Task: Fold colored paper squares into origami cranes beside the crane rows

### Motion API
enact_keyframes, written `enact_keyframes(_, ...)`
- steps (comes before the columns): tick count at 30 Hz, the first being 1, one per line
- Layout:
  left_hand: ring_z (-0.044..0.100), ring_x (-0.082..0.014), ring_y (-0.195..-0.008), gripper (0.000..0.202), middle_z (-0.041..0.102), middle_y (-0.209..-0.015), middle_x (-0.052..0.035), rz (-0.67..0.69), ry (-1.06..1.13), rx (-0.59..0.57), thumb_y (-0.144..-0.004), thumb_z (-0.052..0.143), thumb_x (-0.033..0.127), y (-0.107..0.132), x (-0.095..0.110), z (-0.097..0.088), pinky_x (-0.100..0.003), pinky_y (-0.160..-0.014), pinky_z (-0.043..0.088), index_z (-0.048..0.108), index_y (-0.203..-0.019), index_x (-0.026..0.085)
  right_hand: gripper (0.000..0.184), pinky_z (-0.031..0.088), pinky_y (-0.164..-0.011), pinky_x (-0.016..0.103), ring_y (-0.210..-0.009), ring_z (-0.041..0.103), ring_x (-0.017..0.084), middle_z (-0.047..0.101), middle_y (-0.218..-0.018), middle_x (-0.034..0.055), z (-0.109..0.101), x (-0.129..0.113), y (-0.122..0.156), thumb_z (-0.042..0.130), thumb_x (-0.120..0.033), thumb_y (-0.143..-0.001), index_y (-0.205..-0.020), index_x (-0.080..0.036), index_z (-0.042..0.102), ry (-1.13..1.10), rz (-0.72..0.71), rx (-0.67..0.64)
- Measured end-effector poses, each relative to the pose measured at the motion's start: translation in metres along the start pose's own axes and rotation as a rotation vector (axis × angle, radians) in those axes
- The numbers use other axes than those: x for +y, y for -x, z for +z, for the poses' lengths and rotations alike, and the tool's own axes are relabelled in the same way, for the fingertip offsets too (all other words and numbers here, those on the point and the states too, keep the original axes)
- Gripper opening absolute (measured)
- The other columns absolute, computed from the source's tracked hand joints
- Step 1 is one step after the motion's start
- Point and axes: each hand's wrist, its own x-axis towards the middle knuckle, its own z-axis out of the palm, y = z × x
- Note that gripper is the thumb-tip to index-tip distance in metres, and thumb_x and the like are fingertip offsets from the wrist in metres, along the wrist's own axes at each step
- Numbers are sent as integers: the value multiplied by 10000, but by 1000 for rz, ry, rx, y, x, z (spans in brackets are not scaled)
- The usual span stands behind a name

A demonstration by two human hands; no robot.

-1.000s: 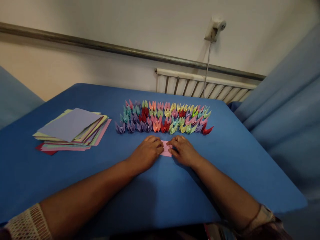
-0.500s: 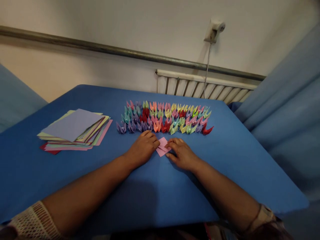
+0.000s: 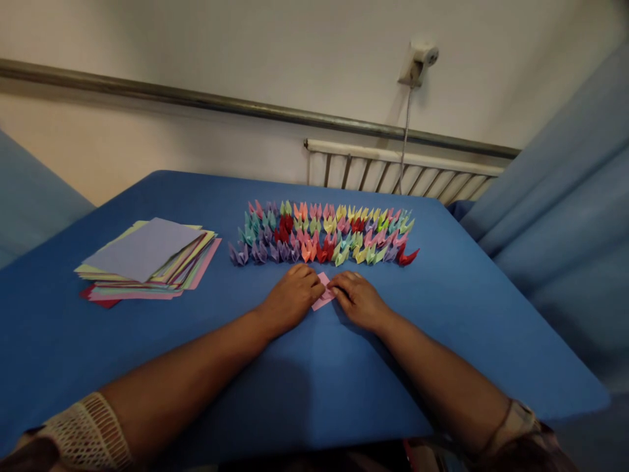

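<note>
A small folded pink paper (image 3: 324, 293) lies on the blue table (image 3: 295, 393) in front of me. My left hand (image 3: 293, 296) presses on its left side with curled fingers. My right hand (image 3: 358, 298) pinches its right side with the fingertips. Most of the paper is hidden under my fingers. Just beyond my hands stand rows of several small folded paper cranes (image 3: 324, 233) in many colours.
A stack of coloured paper sheets (image 3: 147, 261), lilac on top, lies at the left of the table. A radiator (image 3: 398, 172) and a rail run along the wall behind. Blue fabric (image 3: 565, 216) hangs at the right.
Both hands have closed in over the pink paper, which has turned and now shows less between my fingers. The view has shifted slightly.
</note>
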Motion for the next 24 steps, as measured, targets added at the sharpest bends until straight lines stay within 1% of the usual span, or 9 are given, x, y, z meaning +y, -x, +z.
enact_keyframes(2,529,-219,-868,185,629,-829,-57,42,7,6,-950,498,230,1,-2,0,-414,-896,389,653,-869,171,201,430,-915,370,-978,565,193,647,-994,66,1,6,-1,459,-152,-946,-1041,-190,632,-20,-20,26)
enact_keyframes(5,548,-212,-972,161,658,-891,-40,126,66,40,-954,498,219,2,-3,-1,-452,-1031,319,642,-889,189,242,437,-909,367,-988,564,192,641,-1017,68,0,11,0,455,-96,-920,-1042,-198,638,-29,-53,46)
enact_keyframes(8,547,-208,-1060,156,679,-954,-37,157,160,72,-958,485,205,3,-6,-1,-452,-1081,281,637,-927,203,311,440,-907,363,-1006,557,191,630,-1046,66,-2,11,3,453,-22,-870,-1038,-203,642,-27,-86,2)
enact_keyframes(11,557,-206,-1087,163,686,-1000,-43,110,285,73,-943,477,159,5,-12,1,-443,-1069,304,633,-927,204,362,437,-920,370,-1040,539,200,613,-1086,70,-4,7,4,481,-2,-824,-1085,-204,629,-23,-81,-44)
enact_keyframes(14,592,-178,-1044,186,692,-998,-27,26,468,55,-924,466,120,9,-21,3,-412,-1050,332,619,-858,201,439,424,-949,388,-1079,518,209,588,-1140,71,-6,3,5,517,-2,-776,-1154,-212,594,-36,-68,-60)
enact_keyframes(16,600,-164,-1043,196,700,-1005,-13,4,568,35,-920,463,115,11,-25,4,-401,-1058,326,607,-821,202,490,412,-968,394,-1098,510,207,572,-1168,65,-7,0,5,522,8,-740,-1169,-223,575,-53,-78,-68)
enact_keyframes(20,556,-174,-1164,180,708,-1054,-16,-11,648,13,-916,478,126,12,-25,2,-409,-1080,309,603,-810,201,502,401,-982,400,-1116,498,218,550,-1191,71,-9,-5,5,553,-18,-699,-1161,-212,537,-70,-98,-101)
enact_keyframes(24,477,-198,-1272,192,708,-1076,-29,-26,673,-18,-893,487,104,8,-21,-2,-427,-1081,326,623,-796,198,446,419,-947,418,-1087,506,243,551,-1156,76,-9,-7,5,634,-110,-717,-1123,-220,489,-79,-64,-82)
